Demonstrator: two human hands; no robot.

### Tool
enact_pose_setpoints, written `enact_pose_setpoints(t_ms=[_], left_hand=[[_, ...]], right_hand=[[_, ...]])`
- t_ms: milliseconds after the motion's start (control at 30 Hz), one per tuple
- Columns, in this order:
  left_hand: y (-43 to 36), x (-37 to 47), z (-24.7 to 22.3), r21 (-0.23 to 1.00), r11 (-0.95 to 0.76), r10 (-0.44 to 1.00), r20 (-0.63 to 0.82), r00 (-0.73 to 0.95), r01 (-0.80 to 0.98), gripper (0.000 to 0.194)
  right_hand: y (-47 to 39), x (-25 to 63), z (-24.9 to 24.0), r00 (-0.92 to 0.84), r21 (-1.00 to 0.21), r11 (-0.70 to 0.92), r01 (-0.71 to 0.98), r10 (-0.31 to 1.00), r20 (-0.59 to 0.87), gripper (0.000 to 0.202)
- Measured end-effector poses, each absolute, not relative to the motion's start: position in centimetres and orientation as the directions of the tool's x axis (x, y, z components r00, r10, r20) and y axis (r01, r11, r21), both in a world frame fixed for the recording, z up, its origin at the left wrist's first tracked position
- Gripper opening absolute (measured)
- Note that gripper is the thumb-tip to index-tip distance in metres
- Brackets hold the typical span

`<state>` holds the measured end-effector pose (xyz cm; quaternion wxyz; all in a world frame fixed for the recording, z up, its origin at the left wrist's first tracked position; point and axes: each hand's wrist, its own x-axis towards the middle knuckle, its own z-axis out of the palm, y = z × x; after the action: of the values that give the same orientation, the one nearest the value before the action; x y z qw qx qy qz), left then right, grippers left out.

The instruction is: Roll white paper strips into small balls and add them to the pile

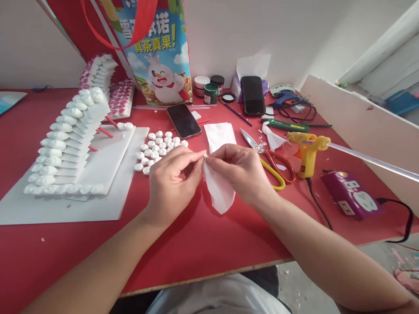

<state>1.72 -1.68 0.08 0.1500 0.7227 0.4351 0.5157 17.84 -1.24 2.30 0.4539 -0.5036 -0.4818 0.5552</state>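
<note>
A strip of white tissue paper (220, 192) hangs from my fingertips above the red table. My left hand (175, 183) pinches its rolled upper end between thumb and forefinger. My right hand (244, 170) grips the same strip just beside that end, so the two hands almost touch. Behind my left hand lie several small rolled white paper rosettes (159, 144), some of them covered by the hand. Beyond my hands a stack of white tissue strips (220, 133) lies flat. Scissors (278, 168) with red and yellow handles rest right of my right hand.
At left, a curved white stepped model (73, 148) edged with rosettes stands on white boards (98, 211). A yellow glue gun (307, 150) and a purple power strip (352, 194) with cords sit at right. Phones (183, 121), paint jars (211, 93) and a printed bag (160, 56) are behind.
</note>
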Motion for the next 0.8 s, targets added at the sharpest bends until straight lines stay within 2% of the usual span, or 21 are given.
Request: enact_pose_setpoints(t_ms=[100,167,233,333,433,500,567,633,800], left_hand=[[-1.4,1.5,-0.3,0.424,-0.691,0.627,0.755,0.194,0.586,0.019],[-1.2,1.3,-0.3,0.364,-0.728,0.583,0.775,0.243,0.581,0.022],[-1.1,1.3,-0.2,0.395,-0.737,0.596,0.763,0.252,0.548,0.023],[-1.2,1.3,0.2,0.585,-0.687,0.708,0.673,0.215,0.431,0.020],[-1.2,1.2,0.4,0.847,-0.482,0.873,0.444,0.203,0.222,0.018],[-1.0,1.0,0.3,0.931,-0.339,0.927,0.308,0.213,0.132,0.016],[-0.7,0.8,0.2,0.942,-0.313,0.934,0.283,0.218,0.120,0.014],[-0.6,0.8,0.2,0.907,-0.391,0.910,0.355,0.213,0.158,0.013],[-0.8,0.9,0.5,0.720,-0.609,0.791,0.586,0.179,0.333,0.016]], right_hand=[[-1.4,17.7,2.2,-0.103,-0.991,-0.120,-0.063,0.988,-0.114,0.022],[-1.4,17.8,2.2,-0.101,-0.990,-0.125,-0.069,0.988,-0.118,0.027],[-1.3,18.0,2.3,-0.100,-0.991,-0.119,-0.058,0.989,-0.113,0.030],[-1.4,18.3,2.7,-0.136,-0.998,-0.062,-0.022,0.989,-0.059,0.027],[-1.4,18.5,2.8,-0.166,-0.991,0.073,0.109,0.985,0.054,0.018],[-1.4,18.7,2.7,-0.169,-0.943,0.204,0.262,0.972,0.164,0.014],[-1.4,18.8,2.6,-0.184,-0.876,0.301,0.376,0.951,0.248,0.013],[-1.4,18.8,2.5,-0.194,-0.855,0.324,0.406,0.944,0.266,0.013],[-1.2,19.3,3.2,-0.209,-0.954,0.165,0.249,0.971,0.114,0.020]])
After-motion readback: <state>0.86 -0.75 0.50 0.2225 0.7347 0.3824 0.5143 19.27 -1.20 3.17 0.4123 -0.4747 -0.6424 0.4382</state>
